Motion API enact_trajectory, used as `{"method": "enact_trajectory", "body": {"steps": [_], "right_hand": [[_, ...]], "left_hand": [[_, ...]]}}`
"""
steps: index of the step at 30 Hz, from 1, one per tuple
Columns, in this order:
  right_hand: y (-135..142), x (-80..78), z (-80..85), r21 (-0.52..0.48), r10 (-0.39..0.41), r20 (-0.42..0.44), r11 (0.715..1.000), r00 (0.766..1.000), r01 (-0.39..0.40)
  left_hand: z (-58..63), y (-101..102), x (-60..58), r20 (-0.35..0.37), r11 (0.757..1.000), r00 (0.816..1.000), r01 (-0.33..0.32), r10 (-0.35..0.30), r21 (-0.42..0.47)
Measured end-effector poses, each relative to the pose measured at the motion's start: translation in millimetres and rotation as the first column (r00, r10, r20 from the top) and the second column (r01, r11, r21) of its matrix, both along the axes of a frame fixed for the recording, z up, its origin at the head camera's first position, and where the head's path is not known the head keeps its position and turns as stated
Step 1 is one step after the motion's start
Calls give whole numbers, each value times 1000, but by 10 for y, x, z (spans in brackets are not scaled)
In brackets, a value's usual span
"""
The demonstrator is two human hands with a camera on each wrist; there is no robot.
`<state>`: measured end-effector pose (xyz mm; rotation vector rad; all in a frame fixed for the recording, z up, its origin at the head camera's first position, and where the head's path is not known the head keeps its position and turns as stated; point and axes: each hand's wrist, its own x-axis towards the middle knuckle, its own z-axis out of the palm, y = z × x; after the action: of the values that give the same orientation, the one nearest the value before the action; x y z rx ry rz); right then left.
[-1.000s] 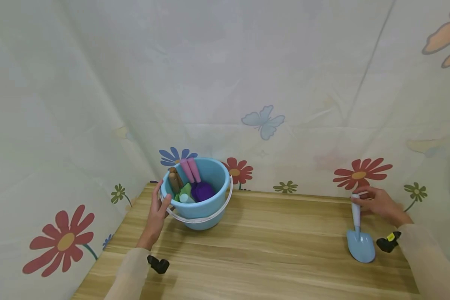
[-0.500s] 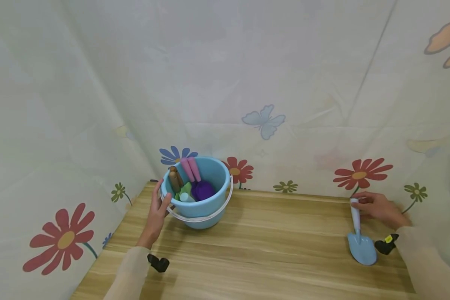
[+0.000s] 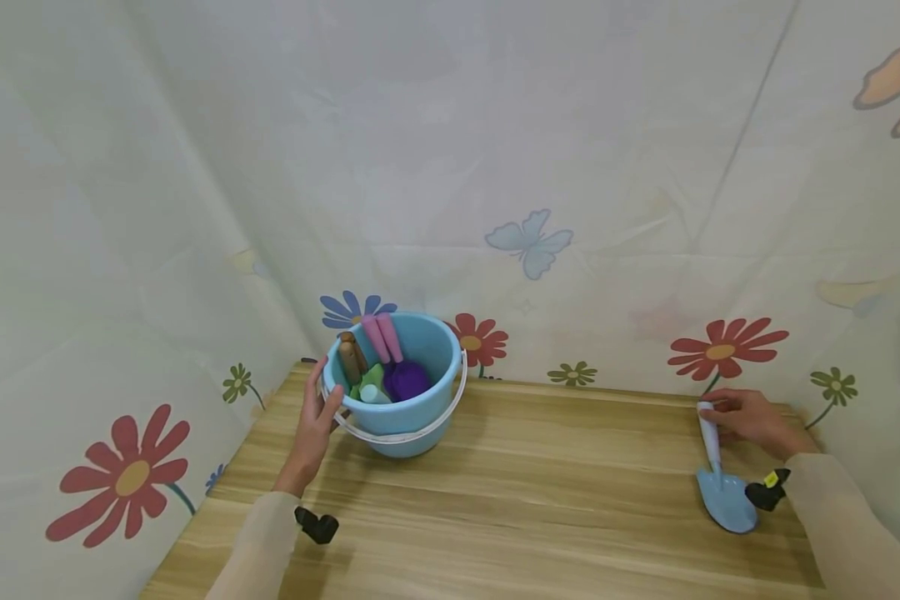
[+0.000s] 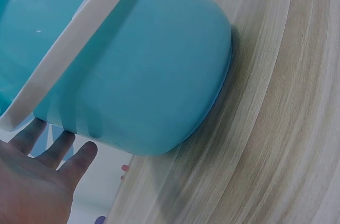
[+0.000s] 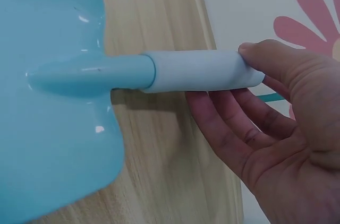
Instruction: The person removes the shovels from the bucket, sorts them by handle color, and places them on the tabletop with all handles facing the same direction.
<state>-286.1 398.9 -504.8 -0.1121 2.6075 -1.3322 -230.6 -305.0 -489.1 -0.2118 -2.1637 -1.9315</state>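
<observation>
- Small change: the blue shovel (image 3: 726, 502) has swung round a touch over the last second, handle end a bit nearer the person, blade angled further right.
- Right grip (image 3: 752, 421) has it pinched near the end of the white handle (image 5: 202, 70), thumb on top. Can't tell if the blade's touching the worktop (image 3: 540, 483).
- Left grip (image 3: 317, 417) hasn't really budged: fingers fairly straight against the side of the blue bucket (image 3: 412, 417).
- Meaning, imo: just a reorient so far; the shovel's still outside the bucket, well apart from it.
</observation>
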Motion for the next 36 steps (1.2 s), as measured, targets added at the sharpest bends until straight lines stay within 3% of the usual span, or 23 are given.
{"method": "enact_trajectory", "body": {"steps": [9, 25, 36], "right_hand": [[-26, -6, -24, 51, 26, -12, 998, 1000, -25], [-78, -67, -50, 133, -47, -10, 990, 999, 48], [-78, -59, -83, 138, -51, -31, 989, 998, 55]], "left_hand": [[-2, -10, -18, 1, 1000, 1000, -4, 4, 7], [-7, -11, -9, 5, 1000, 1000, -2, 2, 4], [-20, -6, -11, 0, 1000, 1000, 5, -5, 1]]}}
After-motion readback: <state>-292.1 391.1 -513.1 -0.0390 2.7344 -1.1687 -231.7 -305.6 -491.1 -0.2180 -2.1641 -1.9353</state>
